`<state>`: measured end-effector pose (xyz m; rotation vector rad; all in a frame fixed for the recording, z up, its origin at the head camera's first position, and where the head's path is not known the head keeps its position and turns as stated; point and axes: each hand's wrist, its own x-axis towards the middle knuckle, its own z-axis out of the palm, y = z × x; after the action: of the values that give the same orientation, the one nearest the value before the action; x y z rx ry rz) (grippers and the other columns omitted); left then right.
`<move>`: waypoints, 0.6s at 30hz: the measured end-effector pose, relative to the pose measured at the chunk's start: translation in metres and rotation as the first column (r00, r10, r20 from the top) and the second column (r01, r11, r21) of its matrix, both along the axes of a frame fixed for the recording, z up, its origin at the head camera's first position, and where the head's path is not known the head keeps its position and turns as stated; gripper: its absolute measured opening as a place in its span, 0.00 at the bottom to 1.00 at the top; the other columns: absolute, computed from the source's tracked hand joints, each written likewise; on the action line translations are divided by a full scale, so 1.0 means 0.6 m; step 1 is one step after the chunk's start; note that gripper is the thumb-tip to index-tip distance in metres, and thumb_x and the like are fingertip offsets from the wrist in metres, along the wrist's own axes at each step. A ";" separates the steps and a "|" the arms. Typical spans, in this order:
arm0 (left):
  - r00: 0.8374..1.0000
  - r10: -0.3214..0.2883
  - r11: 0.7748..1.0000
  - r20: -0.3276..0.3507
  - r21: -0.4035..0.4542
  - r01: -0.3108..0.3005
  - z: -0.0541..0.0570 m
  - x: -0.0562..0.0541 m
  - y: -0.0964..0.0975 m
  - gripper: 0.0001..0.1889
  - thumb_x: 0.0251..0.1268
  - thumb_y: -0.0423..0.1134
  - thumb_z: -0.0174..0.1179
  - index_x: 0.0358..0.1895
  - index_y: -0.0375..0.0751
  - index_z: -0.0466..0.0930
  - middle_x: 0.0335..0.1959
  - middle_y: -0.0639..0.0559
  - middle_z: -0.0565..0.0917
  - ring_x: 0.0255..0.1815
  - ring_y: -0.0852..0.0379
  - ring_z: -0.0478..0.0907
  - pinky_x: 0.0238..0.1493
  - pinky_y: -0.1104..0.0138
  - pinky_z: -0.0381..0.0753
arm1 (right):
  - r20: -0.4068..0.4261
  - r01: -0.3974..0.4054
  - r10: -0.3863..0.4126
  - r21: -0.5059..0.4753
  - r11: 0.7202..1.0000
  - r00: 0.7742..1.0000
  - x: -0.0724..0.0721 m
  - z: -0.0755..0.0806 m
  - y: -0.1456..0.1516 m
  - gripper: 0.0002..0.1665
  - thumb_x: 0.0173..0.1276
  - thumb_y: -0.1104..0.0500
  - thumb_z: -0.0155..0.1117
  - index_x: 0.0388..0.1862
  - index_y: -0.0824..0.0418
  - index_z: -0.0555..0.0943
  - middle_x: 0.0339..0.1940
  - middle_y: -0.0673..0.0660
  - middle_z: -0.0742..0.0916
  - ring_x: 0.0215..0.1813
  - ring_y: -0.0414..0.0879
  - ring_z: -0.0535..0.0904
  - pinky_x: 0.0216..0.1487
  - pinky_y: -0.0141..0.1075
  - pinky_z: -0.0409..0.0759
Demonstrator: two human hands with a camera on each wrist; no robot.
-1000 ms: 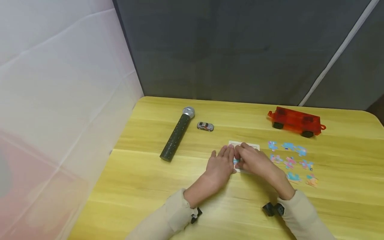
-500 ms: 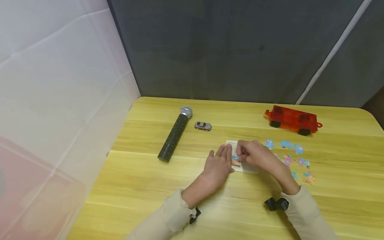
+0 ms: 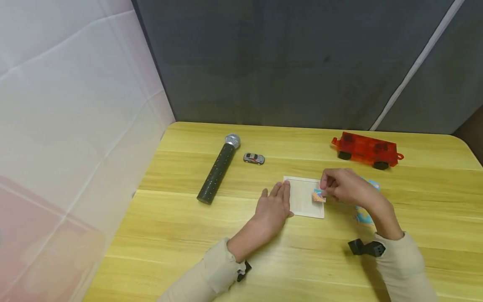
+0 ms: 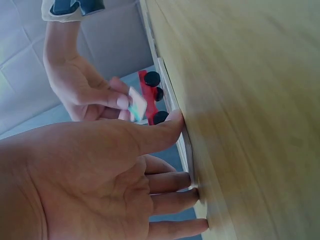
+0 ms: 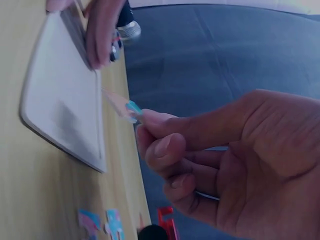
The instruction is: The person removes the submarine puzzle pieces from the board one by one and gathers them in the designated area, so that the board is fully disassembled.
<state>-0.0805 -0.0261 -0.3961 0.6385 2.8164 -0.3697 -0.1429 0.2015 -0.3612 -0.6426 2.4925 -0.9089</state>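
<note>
A small square wooden puzzle tray [image 3: 302, 203] lies on the table, its inside bare. My left hand [image 3: 272, 212] rests along the tray's left edge with fingers extended; in the left wrist view its thumb and fingertips touch the edge. Over the tray's right side, my right hand [image 3: 351, 188] pinches a colourful jigsaw piece [image 3: 318, 197] between thumb and finger. The right wrist view shows this piece [image 5: 120, 106] tilted and raised off the tray [image 5: 65, 95]. Other jigsaw pieces [image 3: 364, 216] lie to the right, partly hidden by my right hand and forearm.
A black microphone [image 3: 219, 172] with a silver head lies on the left of the wooden table [image 3: 162, 235]. Beside it is a small silver toy car [image 3: 254, 158]. A red see-through toy wagon [image 3: 367, 149] stands at the back right. A dark partition [image 3: 256, 67] rises behind the table.
My right hand has lifted the jigsaw piece from the tray's left part and carried it right, uncovering the tray's inside. My left hand has stayed at the edge.
</note>
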 end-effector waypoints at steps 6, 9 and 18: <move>1.000 -0.009 1.000 -0.002 0.000 0.009 0.001 0.000 0.000 0.44 0.86 0.62 0.49 0.89 0.34 0.53 0.89 0.49 0.63 0.89 0.55 0.62 0.81 0.57 0.75 | 0.149 -0.092 0.086 0.036 0.995 0.985 0.002 -0.002 0.039 0.11 0.70 0.73 0.73 0.32 0.63 0.80 0.23 0.50 0.80 0.23 0.43 0.75 0.30 0.33 0.76; 1.000 -0.011 1.000 0.001 0.006 0.011 -0.001 -0.001 0.000 0.44 0.86 0.62 0.49 0.89 0.34 0.53 0.89 0.49 0.63 0.88 0.55 0.62 0.81 0.57 0.75 | 0.238 -0.074 0.056 0.064 0.995 0.970 0.005 -0.008 0.052 0.12 0.66 0.75 0.72 0.30 0.63 0.79 0.20 0.51 0.81 0.21 0.42 0.77 0.29 0.34 0.77; 1.000 -0.006 1.000 -0.025 -0.021 0.006 -0.003 0.012 0.001 0.45 0.84 0.63 0.51 0.89 0.36 0.56 0.88 0.51 0.65 0.87 0.56 0.64 0.79 0.58 0.77 | 0.242 -0.011 -0.037 0.194 0.981 0.970 0.016 -0.022 0.042 0.12 0.63 0.79 0.66 0.29 0.63 0.79 0.23 0.55 0.83 0.20 0.44 0.78 0.29 0.36 0.78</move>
<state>-0.0733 -0.0257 -0.3977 0.6424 2.8310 -0.4109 -0.1331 0.2265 -0.3745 -0.4222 2.3270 -0.6912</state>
